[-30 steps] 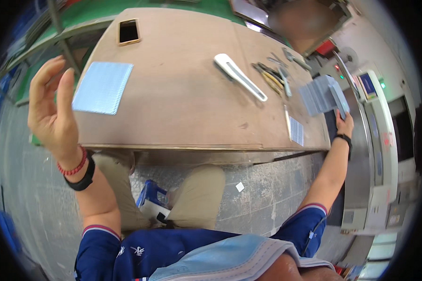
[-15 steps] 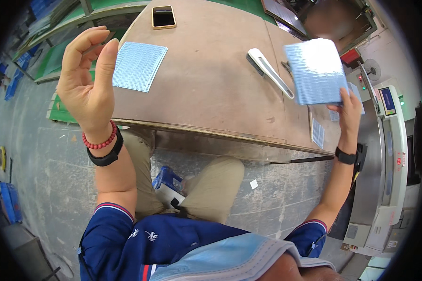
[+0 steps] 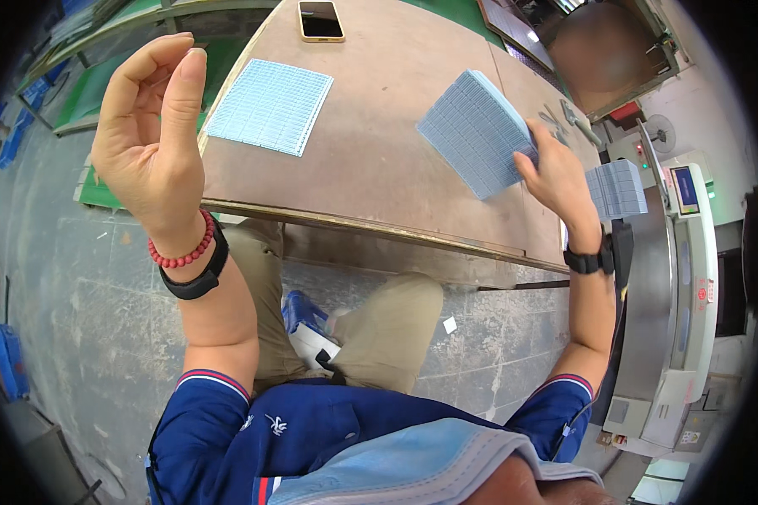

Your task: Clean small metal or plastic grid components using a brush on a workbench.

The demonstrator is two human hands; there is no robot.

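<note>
Up right, hand-held blue sheet stack (image 3: 478,132)

The left hand (image 3: 156,139) is raised, empty, fingers loosely curled; its wrist is bent back. The right hand (image 3: 556,177) reaches forward, fingers gripping.

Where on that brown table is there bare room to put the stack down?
The widest bare patch on the table lies between the flat blue sheet and the blue stack in the right hand, reaching to the near edge. Another lies beyond the stack, right of the phone. The far right edge, with small tools, is crowded.
</note>
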